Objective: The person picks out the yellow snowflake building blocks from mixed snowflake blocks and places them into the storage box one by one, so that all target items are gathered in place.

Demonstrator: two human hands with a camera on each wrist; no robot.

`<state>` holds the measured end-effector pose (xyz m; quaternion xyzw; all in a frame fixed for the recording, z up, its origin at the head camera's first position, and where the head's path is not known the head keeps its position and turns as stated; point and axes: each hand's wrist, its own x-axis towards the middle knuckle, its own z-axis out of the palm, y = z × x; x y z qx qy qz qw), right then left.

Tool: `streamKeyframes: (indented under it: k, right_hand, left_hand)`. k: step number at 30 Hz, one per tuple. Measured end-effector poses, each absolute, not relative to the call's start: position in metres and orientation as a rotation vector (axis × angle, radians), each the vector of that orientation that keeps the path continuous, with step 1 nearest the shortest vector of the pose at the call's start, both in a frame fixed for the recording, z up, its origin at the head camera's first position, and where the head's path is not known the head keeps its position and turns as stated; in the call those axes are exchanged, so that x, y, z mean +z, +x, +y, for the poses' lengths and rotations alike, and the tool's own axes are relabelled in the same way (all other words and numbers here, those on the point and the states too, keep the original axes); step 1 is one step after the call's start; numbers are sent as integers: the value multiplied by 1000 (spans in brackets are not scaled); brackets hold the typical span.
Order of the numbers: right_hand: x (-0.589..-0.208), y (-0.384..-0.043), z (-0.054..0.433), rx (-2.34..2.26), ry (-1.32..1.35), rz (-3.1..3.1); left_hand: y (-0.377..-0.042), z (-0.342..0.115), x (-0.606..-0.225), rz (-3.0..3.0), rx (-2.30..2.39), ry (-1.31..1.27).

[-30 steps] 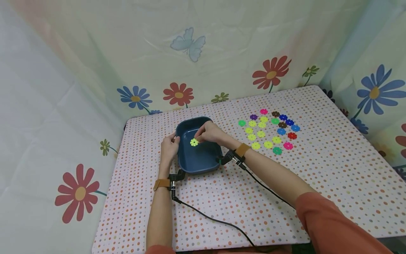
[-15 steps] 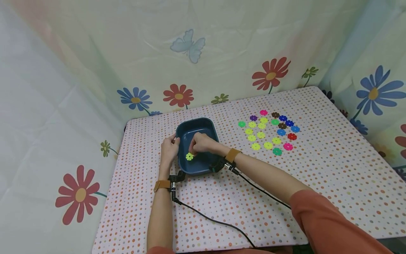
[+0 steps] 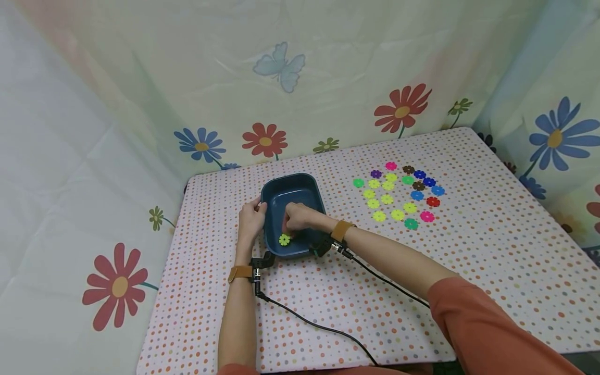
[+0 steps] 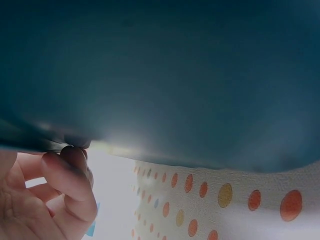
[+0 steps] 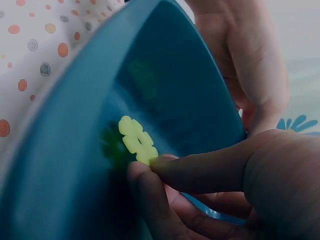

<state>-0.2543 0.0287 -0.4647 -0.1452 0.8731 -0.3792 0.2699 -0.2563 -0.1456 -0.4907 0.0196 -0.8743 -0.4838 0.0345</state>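
A dark blue rectangular plastic basin [image 3: 292, 196] with rounded corners stands on the table. My left hand [image 3: 250, 221] grips its left rim; in the left wrist view the curled fingers [image 4: 72, 182] meet the rim beside the basin's large outer wall [image 4: 165, 90]. Inside the basin, my right hand [image 3: 299, 216] pinches a yellow flower-shaped disc [image 3: 284, 239] between thumb and finger. Close up in the right wrist view, the yellow disc [image 5: 137, 140] is tilted near the basin's inner wall, and its faint reflection shows on the blue surface.
Right of the basin, several flower-shaped discs [image 3: 386, 199] in yellow, green, blue, brown, red, pink and purple lie spread on the dotted tablecloth [image 3: 375, 302]. A black cable [image 3: 319, 326] runs from the left wrist to the front edge. A flowered curtain [image 3: 328, 78] hangs behind.
My right hand has gone down and toward the near end of the basin, carrying the yellow disc. My left hand has kept its place on the rim.
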Motion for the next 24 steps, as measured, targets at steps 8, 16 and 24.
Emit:
streamKeyframes:
  k: [8,16,24]
  right_hand:
    - [-469,-253,26,-952,-414,2343]
    - [-467,-250,24,-927,-403,2340]
    - [-465,-249,24,-914,-404,2357]
  left_hand:
    - [-256,-144,-491,-2684,-1485,67]
    - [-256,-146,-492,-2688,-1493,53]
    - [-257,-147,-493,-2696,-1489,41]
